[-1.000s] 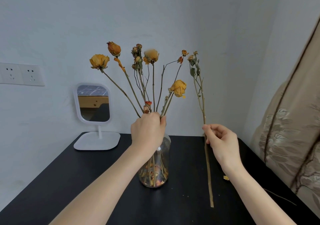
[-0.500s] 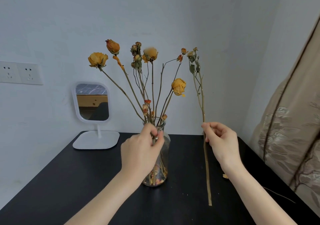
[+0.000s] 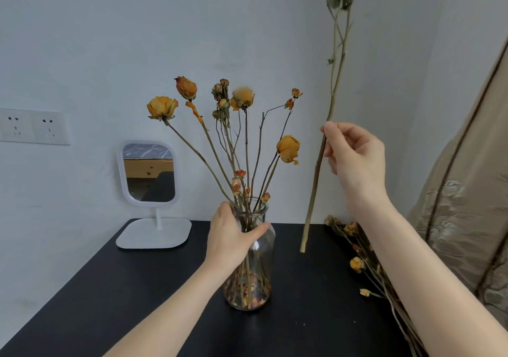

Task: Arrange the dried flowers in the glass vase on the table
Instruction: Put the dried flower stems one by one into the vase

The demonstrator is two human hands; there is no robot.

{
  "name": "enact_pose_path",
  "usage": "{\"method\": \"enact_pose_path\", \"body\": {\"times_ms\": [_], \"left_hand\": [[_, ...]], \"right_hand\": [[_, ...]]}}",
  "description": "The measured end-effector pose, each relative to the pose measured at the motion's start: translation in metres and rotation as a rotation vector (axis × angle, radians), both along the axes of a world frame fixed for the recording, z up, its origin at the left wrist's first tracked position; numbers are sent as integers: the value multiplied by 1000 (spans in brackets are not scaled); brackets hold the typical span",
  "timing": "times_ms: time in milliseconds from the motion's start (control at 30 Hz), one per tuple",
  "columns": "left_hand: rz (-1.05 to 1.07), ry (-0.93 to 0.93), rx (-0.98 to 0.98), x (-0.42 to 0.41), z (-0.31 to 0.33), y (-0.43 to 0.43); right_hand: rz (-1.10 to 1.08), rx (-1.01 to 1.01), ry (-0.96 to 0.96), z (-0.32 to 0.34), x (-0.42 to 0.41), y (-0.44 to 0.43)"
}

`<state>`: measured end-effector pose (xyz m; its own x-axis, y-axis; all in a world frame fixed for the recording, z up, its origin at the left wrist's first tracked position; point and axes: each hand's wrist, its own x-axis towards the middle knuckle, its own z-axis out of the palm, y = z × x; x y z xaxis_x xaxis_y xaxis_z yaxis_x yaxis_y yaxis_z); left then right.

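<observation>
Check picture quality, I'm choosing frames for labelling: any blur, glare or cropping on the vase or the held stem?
Head view: soft even light, no hard shadows; vase clear, only faint reflections; one bloom looks smeared; the stem in the right hand is sharp but its top is cropped by the upper edge.

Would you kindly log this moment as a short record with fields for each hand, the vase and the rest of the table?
left hand: grips the glass vase at its neck
right hand: pinches a long stem, upright, outside the vase to its right
vase: upright on the black table, holding dried flowers
spare flowers: lying on the table's right side
also: white mirror at back left
</observation>
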<state>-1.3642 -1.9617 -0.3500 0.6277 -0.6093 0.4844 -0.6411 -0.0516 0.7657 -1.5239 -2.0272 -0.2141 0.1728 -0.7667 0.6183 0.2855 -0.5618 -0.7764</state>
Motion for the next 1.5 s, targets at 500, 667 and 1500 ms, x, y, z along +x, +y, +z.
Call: {"method": "enact_pose_path", "body": {"times_ms": [500, 667, 1500], "left_hand": [[-291, 242, 54, 24, -5, 16], [-291, 248, 37, 26, -10, 13], [-245, 241, 26, 24, -12, 13]], "right_hand": [[-29, -152, -64, 30, 60, 18], [-125, -232, 109, 16, 73, 22], [-143, -213, 950, -26, 102, 23]]}}
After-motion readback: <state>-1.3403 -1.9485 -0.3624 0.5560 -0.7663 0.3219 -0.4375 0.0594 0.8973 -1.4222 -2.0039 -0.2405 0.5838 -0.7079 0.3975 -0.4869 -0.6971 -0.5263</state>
